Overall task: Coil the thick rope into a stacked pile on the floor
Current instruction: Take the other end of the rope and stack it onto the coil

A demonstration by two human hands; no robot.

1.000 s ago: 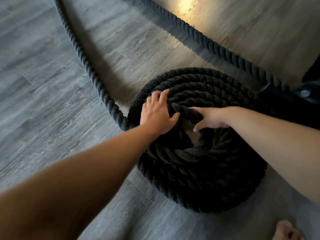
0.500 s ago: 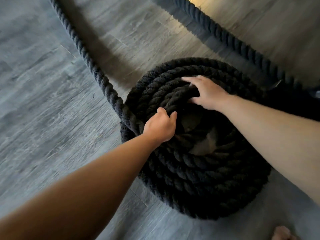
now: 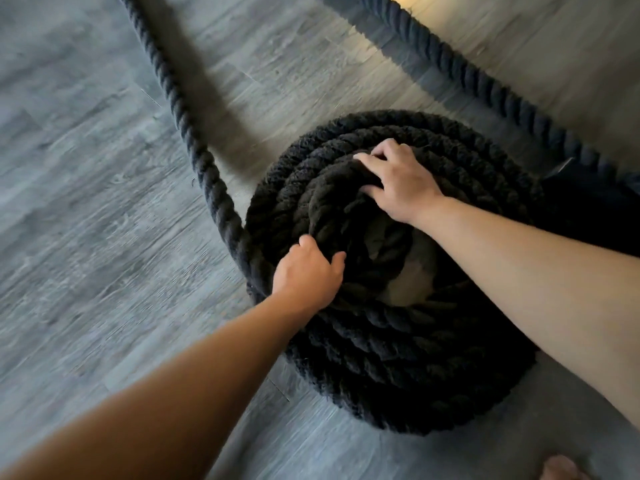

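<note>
A thick black twisted rope is wound into a round stacked pile (image 3: pixel 398 368) on the grey floor, with a small hole at its centre. A loose length of the rope (image 3: pixel 194 147) runs from the pile's left side up to the top edge. My left hand (image 3: pixel 308 271) grips the top turn at the pile's left inner rim, fingers curled over it. On the far inner turn rests my right hand (image 3: pixel 398 181), with its fingers bent around the rope there.
Another stretch of the same rope (image 3: pixel 485 81) crosses the floor diagonally at the upper right, ending at a dark object (image 3: pixel 595 202) behind the pile. A bare toe (image 3: pixel 561 467) shows at the bottom right edge. Grey wood-look floor (image 3: pixel 86 237) surrounds the pile.
My right hand slid from the pile's centre to its far inner turn. My left hand came back from the top left turns to the near left rim. The centre hole opened wider.
</note>
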